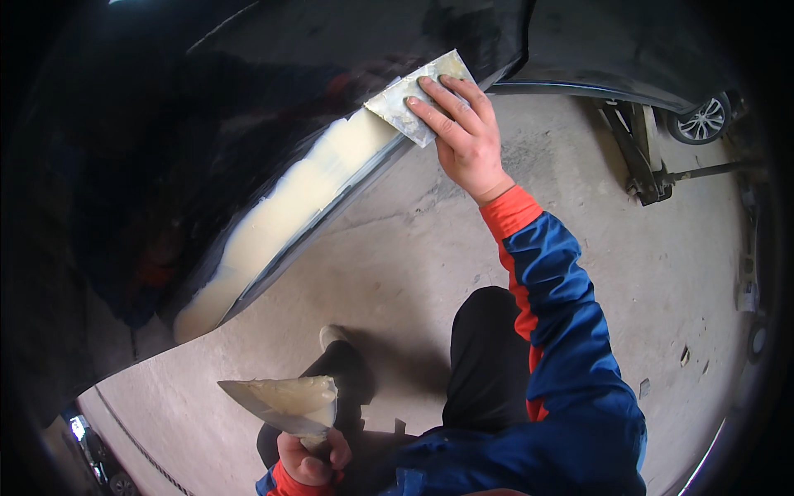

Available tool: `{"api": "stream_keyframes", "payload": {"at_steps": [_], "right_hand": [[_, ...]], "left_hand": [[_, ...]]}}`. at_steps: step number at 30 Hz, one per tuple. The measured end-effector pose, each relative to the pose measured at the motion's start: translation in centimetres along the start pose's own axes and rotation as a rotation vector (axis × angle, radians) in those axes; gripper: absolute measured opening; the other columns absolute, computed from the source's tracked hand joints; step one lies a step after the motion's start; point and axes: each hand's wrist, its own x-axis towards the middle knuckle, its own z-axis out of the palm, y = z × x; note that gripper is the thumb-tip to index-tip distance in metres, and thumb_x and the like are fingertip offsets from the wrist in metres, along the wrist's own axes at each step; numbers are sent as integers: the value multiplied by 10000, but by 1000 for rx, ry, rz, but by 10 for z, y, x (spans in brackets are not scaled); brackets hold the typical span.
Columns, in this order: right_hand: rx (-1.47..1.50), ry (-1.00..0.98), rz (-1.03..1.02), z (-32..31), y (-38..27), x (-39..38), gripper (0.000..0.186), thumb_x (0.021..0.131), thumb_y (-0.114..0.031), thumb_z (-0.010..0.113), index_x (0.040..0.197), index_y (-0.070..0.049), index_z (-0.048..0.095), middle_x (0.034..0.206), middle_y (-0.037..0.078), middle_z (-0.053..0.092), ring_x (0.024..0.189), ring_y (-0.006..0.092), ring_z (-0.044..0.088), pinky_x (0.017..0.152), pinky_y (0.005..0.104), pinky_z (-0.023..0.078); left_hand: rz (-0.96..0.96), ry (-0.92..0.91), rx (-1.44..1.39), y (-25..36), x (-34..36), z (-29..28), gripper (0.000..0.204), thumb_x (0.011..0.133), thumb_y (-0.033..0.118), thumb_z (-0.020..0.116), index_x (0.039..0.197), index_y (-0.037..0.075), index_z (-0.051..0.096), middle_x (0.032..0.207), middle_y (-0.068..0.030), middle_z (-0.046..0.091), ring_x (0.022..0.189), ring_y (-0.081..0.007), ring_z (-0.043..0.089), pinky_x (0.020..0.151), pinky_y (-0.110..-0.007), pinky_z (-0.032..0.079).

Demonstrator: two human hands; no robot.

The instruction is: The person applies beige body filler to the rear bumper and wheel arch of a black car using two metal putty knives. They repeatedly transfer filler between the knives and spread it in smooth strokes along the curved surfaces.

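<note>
At the far end of the putty (285, 198), the right hand (470, 140) grips a spreader (397, 99) splay-fingered, presumably for evenness; apart from the putty, the left hand (310, 460) grips a knife (285, 399).

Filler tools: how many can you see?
2: a flat spreader in the right hand, against the dark car panel, and a broad-bladed putty knife in the left hand. Others may be hidden from view.
</note>
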Motion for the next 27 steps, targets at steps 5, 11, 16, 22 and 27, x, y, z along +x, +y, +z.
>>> {"api": "stream_keyframes", "payload": {"at_steps": [5, 11, 16, 22, 27], "right_hand": [[7, -10, -5, 3, -2, -14, 532, 751, 73, 696, 1215, -187, 703, 1300, 43, 646, 1171, 299, 566, 1019, 449, 474], [1, -61, 14, 8, -8, -38, 569, 739, 56, 697, 1249, -195, 675, 1310, 45, 634, 1157, 293, 566, 1007, 468, 471], [102, -197, 77, -20, -25, -52, 589, 696, 97, 665, 1229, -153, 684, 1268, 64, 657, 1112, 304, 599, 963, 425, 496], [864, -203, 635, -109, -129, -38, 294, 946, 62, 527, 1219, 49, 635, 1045, 153, 689, 865, 214, 645, 765, 307, 502], [1432, -589, 504, -144, -162, -22, 267, 976, -88, 563, 1119, 118, 653, 1116, 268, 693, 936, 325, 718, 811, 346, 559]], "left_hand": [[8, 41, 6, 2, -4, -1, 818, 810, 636, 693, 1177, -60, 471, 542, -19, 462, 391, -109, 443, 349, -242, 390], [17, -52, 26, 3, 1, -3, 824, 808, 645, 683, 1176, -59, 463, 546, -19, 457, 391, -107, 441, 346, -238, 382], [6, -54, -8, 1, 7, 0, 818, 811, 649, 680, 1161, -57, 460, 550, -18, 445, 400, -99, 437, 355, -229, 364], [-42, -298, -5, -4, 25, -4, 712, 867, 681, 595, 892, -30, 573, 588, -35, 515, 415, -109, 448, 378, -240, 356], [-74, -417, -249, -23, 25, -6, 183, 947, 155, 548, 982, -20, 587, 693, -41, 540, 568, -119, 483, 498, -261, 392]]}}
